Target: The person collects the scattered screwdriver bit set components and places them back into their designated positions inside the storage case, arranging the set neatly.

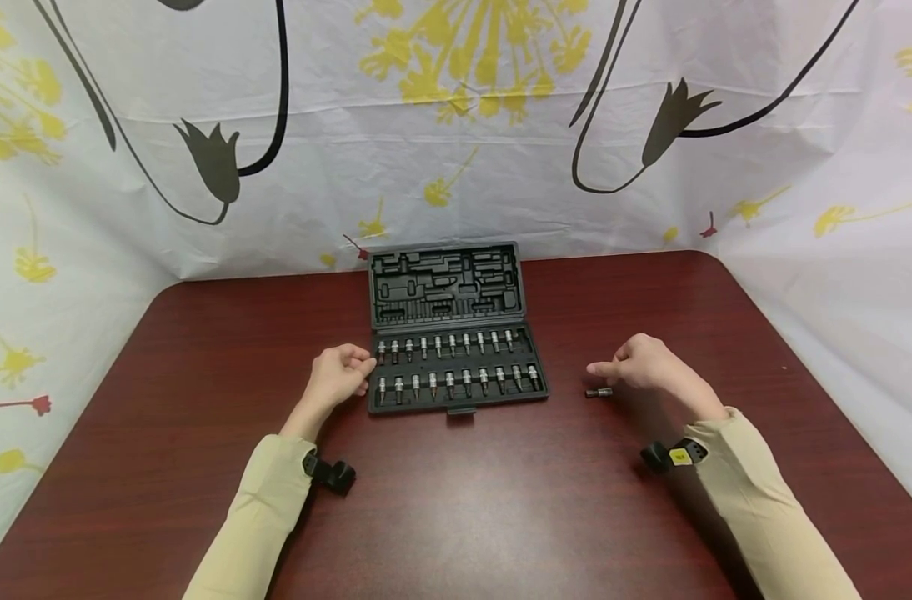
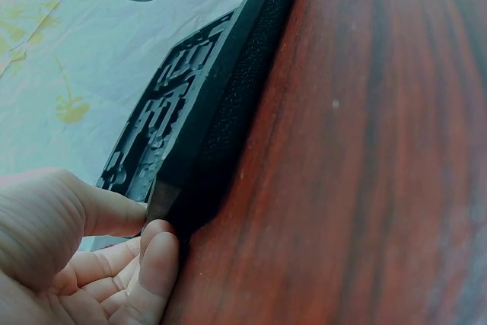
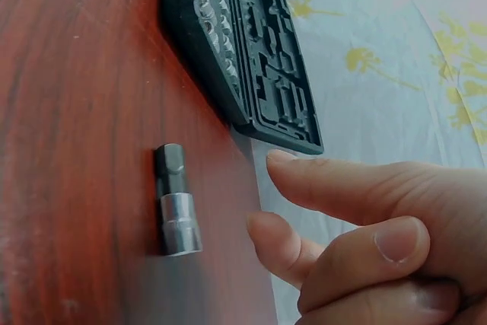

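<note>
My left hand [image 1: 338, 375] pinches the left edge of an open black socket case [image 1: 411, 409]. Thumb and a fingertip meet at the case corner in the left wrist view. Two rows of silver-and-dark bit sockets [image 1: 433, 383] stand in the case's lower half. To the right of the case, one loose bit socket [image 3: 178, 203], chrome at one end and dark at the other, lies on its side on the table. Just above it hovers my right hand [image 1: 647, 367], thumb and forefinger apart, the other fingers bent, nothing between them.
The lid [image 1: 447, 321] of the case leans back, its moulded recesses showing. A dark red wooden table [image 1: 471, 492] lies under everything. Behind it and at both sides hangs a white sheet [image 1: 501, 175] with flower prints. Black wrist cameras [image 1: 328, 472] sit at both cuffs.
</note>
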Motion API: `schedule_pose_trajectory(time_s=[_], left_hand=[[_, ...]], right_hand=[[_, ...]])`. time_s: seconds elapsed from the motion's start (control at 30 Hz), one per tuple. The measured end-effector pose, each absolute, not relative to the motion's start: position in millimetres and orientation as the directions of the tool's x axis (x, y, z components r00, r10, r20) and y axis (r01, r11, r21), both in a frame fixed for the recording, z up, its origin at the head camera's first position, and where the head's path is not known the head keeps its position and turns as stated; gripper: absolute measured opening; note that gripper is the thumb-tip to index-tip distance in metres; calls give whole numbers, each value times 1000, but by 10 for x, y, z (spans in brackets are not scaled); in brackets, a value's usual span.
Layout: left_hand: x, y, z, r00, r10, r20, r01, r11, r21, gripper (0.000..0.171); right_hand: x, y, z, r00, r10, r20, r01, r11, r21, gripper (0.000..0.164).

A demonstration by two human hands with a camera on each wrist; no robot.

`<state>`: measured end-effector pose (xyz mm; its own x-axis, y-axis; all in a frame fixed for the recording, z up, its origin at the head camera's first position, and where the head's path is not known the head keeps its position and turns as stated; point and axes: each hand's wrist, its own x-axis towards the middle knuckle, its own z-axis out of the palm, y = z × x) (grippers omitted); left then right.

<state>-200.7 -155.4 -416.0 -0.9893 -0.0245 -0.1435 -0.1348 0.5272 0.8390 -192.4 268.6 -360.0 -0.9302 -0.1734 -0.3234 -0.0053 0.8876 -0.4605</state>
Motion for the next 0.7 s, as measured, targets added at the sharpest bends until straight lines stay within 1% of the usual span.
schedule_pose_trajectory(time_s=[0.37, 0.7], left_hand=[[-2021, -1554, -4157, -988, -25, -151, -142, 526, 838, 17], [-2005, -1548, -4153, -988, -27, -152, -143, 527, 837, 17]], right_hand=[[-1869, 2673, -3701, -924, -152, -351, 32, 883, -468, 40], [-1883, 2654, -3714, -930, -161, -329, 2, 896, -444, 31]])
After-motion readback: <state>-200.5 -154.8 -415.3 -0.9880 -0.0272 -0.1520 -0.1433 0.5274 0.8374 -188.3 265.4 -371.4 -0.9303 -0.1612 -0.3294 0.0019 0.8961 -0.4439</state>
